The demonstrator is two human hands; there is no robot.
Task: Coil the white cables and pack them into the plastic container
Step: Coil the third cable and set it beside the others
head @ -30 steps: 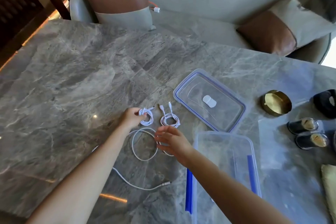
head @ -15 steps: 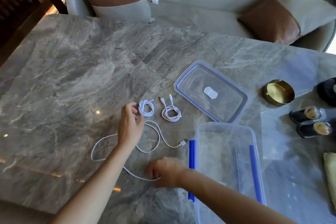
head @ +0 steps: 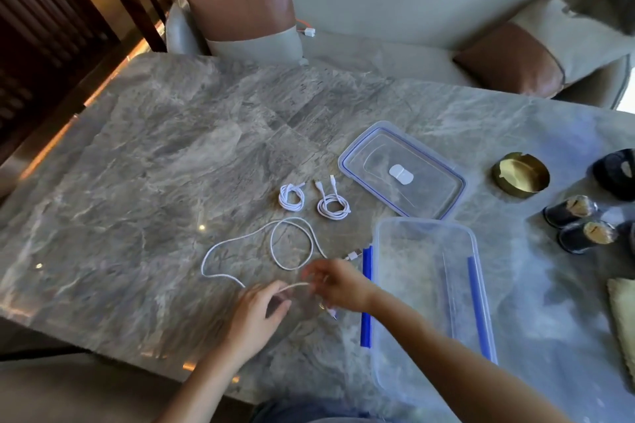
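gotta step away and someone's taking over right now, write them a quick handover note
Left hand and right hand: fingers pinch one stretch of the loose cable near its end; the picture is blurred there.
The rest of it sprawls in a loop on the table.
Left coil and right coil lie between it and the lid. Container is open, no cable inside.
Done: two cables coiled. Left: coil the third, pack all three.

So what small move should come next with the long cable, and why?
Probably wind a first loop: the left hand and right hand seem to hold one end of the loose cable, whose rest lies uncoiled on the table, unlike the two coiled cables.
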